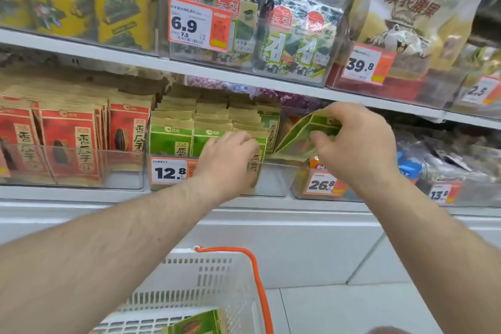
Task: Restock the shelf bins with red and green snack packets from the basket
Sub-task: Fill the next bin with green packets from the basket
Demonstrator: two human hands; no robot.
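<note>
Green packet [199,325] left in basket [189,274] below; left hand [227,160] flat, pressing row back in green bin [271,179]; right hand [355,141] pinching tilted green packets [301,135] above bin; risk: loose pinch, packets fanning, slipping behind neighbouring bin

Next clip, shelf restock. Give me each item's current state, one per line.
Left hand: rests on the front green packets, pushing them aside.
Right hand: grips a tilted green packet above the bin.
Green bin: nearly full, a gap at its right end.
Red bin: stocked, packets upright.
Basket: one green packet left in view.
</note>
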